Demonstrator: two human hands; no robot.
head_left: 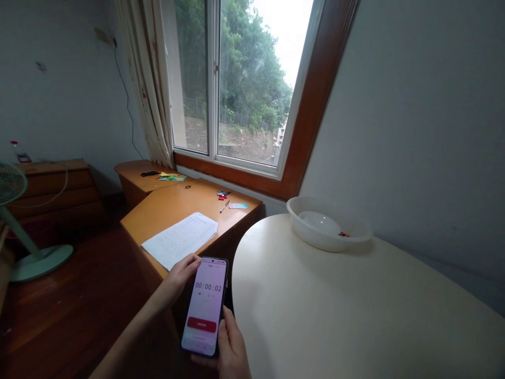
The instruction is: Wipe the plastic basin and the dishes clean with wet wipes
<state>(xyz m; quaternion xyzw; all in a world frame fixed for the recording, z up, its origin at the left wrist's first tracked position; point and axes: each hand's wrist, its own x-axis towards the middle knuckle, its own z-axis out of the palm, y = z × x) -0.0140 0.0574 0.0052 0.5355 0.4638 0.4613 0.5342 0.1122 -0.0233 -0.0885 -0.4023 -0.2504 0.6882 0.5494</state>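
A smartphone (205, 305) is held upright in front of me, its lit screen reading 00:00:02 above a red button. My right hand (232, 345) wraps round its lower right corner, thumb along the side edge and fingers behind. At the upper left edge, the bent fingers of my left hand (184, 273) grip the phone; part of them is hidden behind it. Just beyond the left hand, a stack of written paper sheets (181, 239) lies on the brown desk (165, 202).
A white table (315, 305) fills the right side, bearing a whitish plastic basin (315, 239) with a small red and dark item inside. On the desk are a pen (224, 207), a card (238, 206) and small colourful pieces (223, 195). A green fan (35, 260) stands at left.
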